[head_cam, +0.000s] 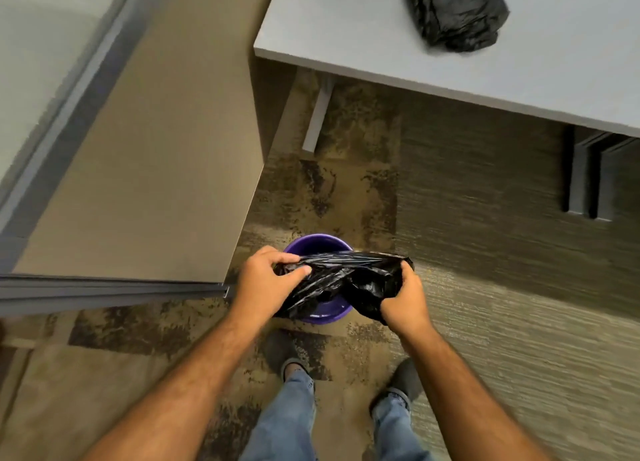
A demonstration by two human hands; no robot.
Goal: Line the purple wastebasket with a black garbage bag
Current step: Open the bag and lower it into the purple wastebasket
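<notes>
Gripping black garbage bag (341, 279) over purple wastebasket (317, 245) rim: left hand (265, 282), right hand (403, 299)

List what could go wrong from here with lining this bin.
1. The garbage bag is bunched between the left hand and right hand, so its mouth may not open over the purple wastebasket.
2. Hard pulling could tear the thin plastic.
3. The light bin might tip on the carpet.
</notes>
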